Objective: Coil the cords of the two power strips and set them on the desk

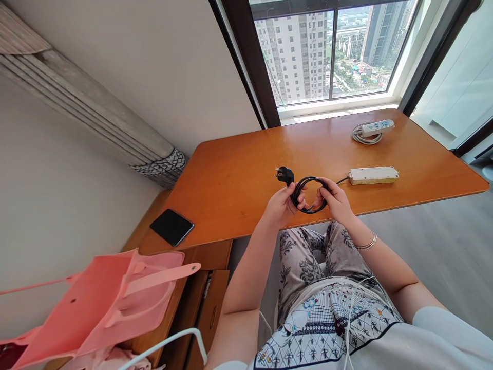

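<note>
A black power cord (310,210) is coiled into a loop between my two hands, above the near edge of the table. My left hand (283,203) is closed round the coil's left side, and the black plug (285,175) sticks up just above its fingers, prongs to the left. With fingers pinched, my right hand (335,199) grips the right side of the coil. From there the cord runs to a white power strip (374,175) lying on the table to the right. Its sockets do not show.
On the wooden table (239,180), a second white power strip (378,128) with a bundled grey cord lies at the back right. A black tablet (171,226) rests at the left. A pink bag (103,298) stands lower left, near a wooden drawer unit (210,303). A window (331,56) is behind.
</note>
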The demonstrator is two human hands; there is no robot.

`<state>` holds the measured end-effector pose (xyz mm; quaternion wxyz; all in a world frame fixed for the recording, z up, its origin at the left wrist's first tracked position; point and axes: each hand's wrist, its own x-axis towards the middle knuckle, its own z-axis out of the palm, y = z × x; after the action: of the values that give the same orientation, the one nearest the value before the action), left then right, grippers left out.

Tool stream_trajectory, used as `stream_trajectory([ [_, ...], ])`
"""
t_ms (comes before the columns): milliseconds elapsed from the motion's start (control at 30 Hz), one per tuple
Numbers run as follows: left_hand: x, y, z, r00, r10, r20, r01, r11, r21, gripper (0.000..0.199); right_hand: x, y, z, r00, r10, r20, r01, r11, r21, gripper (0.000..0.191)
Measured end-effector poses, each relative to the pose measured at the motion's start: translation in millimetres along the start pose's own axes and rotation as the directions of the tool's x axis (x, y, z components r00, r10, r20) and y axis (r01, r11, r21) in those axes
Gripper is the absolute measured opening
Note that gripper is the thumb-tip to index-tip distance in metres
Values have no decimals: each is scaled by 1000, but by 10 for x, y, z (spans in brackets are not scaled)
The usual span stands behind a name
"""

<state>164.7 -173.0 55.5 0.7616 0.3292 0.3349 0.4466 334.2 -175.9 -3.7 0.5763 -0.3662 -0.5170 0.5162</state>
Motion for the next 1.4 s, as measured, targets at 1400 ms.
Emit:
stream_trajectory([
  [1400,1,-90,53,983,168,-68,-171,984,-41,20,-152,-169,132,989,143,41,-149,933,329,48],
])
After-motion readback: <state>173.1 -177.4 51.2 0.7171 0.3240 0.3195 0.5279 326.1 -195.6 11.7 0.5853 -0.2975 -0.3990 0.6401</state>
